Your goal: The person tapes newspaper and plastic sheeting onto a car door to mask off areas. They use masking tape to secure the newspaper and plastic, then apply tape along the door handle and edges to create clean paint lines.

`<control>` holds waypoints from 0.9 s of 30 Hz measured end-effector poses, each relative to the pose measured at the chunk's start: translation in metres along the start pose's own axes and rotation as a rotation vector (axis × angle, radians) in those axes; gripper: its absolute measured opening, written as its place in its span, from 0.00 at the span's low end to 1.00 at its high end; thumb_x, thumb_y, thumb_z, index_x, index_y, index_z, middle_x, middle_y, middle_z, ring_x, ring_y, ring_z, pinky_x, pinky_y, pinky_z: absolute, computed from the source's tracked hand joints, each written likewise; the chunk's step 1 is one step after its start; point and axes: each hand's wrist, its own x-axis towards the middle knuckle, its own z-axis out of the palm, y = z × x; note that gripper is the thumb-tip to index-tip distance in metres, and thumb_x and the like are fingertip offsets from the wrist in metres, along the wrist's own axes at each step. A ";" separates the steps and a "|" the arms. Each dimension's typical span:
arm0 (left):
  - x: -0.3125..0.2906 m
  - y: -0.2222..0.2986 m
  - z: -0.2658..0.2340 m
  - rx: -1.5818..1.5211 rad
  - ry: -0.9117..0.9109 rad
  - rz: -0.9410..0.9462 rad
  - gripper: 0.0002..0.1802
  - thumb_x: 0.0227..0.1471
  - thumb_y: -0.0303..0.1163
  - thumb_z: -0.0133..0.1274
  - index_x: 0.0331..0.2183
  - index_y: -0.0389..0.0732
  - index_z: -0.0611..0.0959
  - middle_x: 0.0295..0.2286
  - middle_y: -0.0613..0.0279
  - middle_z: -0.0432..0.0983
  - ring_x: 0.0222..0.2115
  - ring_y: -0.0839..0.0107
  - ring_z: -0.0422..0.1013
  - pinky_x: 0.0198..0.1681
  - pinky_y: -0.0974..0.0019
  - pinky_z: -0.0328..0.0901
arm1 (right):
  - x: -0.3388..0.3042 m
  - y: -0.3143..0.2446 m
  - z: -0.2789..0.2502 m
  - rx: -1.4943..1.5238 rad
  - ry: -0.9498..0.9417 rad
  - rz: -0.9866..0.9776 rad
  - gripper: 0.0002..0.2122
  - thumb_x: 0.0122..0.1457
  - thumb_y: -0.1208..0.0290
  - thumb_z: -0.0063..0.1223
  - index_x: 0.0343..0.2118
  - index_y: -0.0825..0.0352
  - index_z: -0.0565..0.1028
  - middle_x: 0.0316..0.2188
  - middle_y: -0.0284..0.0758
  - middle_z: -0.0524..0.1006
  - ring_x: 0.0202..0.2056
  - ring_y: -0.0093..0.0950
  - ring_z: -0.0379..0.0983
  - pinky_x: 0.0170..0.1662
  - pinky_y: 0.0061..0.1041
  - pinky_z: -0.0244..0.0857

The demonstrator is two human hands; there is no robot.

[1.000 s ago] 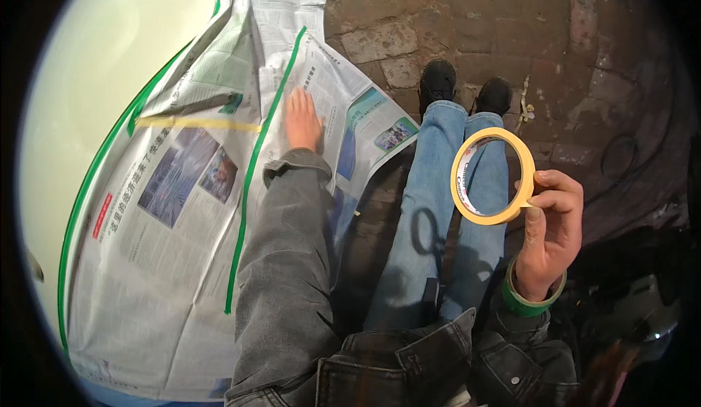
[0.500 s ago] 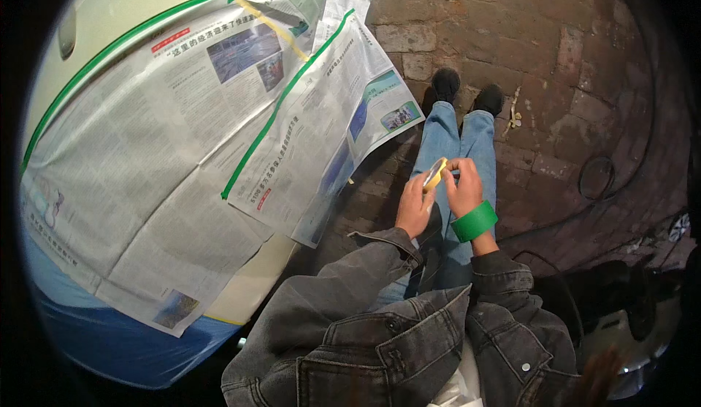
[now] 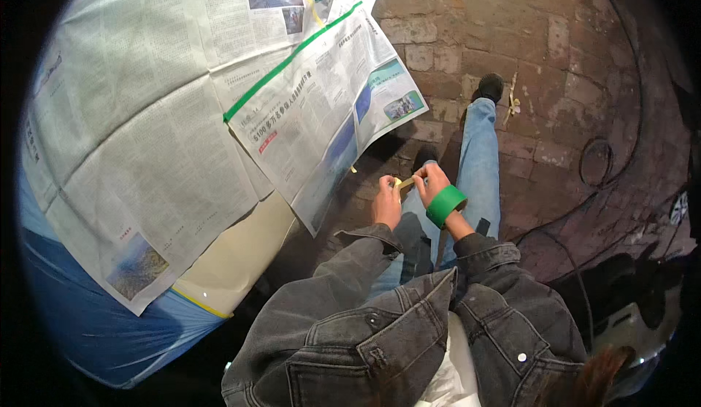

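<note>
My left hand (image 3: 386, 204) is closed around a roll of yellow masking tape, mostly hidden by the fingers. A short strip of the yellow tape (image 3: 407, 183) spans the gap to my right hand (image 3: 432, 179), whose thumb and fingers pinch its end. Around my right wrist sits a wide roll of green tape (image 3: 446, 204), worn like a bracelet. Both hands are in front of my body, to the right of the newspaper sheets (image 3: 292, 107). A line of green tape (image 3: 292, 62) runs along the upper edge of the nearer sheet.
Newspaper covers much of a cream vehicle panel (image 3: 237, 253), with blue sheeting (image 3: 95, 319) below it. The near sheet's free edge hangs over the brick ground (image 3: 540, 137). A dark hose (image 3: 637, 115) curves along the right, and a dark shiny object (image 3: 628, 334) stands lower right.
My hands have drawn slightly apart, with a tape strip now stretched between them. My view has shifted, and one foot has come back toward me while the other stays forward.
</note>
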 end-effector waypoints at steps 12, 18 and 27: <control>-0.025 -0.233 0.021 -0.226 -0.077 -0.369 0.04 0.56 0.24 0.45 0.31 0.34 0.74 0.29 0.60 0.74 0.29 0.72 0.69 0.32 0.70 0.65 | -0.154 0.016 0.149 0.071 0.190 -0.020 0.05 0.53 0.76 0.54 0.29 0.68 0.69 0.28 0.43 0.70 0.32 0.43 0.68 0.36 0.37 0.63; 0.044 -0.286 0.042 0.290 -0.237 0.182 0.20 0.58 0.38 0.45 0.49 0.40 0.74 0.44 0.42 0.74 0.46 0.44 0.69 0.47 0.52 0.64 | -0.180 0.057 0.137 0.340 0.283 0.160 0.05 0.54 0.74 0.55 0.29 0.68 0.71 0.29 0.40 0.73 0.31 0.36 0.72 0.36 0.30 0.66; 0.210 -0.347 0.070 0.569 0.084 0.090 0.25 0.60 0.39 0.43 0.53 0.32 0.69 0.46 0.40 0.72 0.41 0.49 0.73 0.46 0.55 0.65 | -0.234 0.144 0.160 0.426 0.355 0.278 0.06 0.52 0.75 0.57 0.27 0.68 0.71 0.26 0.39 0.73 0.29 0.34 0.71 0.34 0.28 0.65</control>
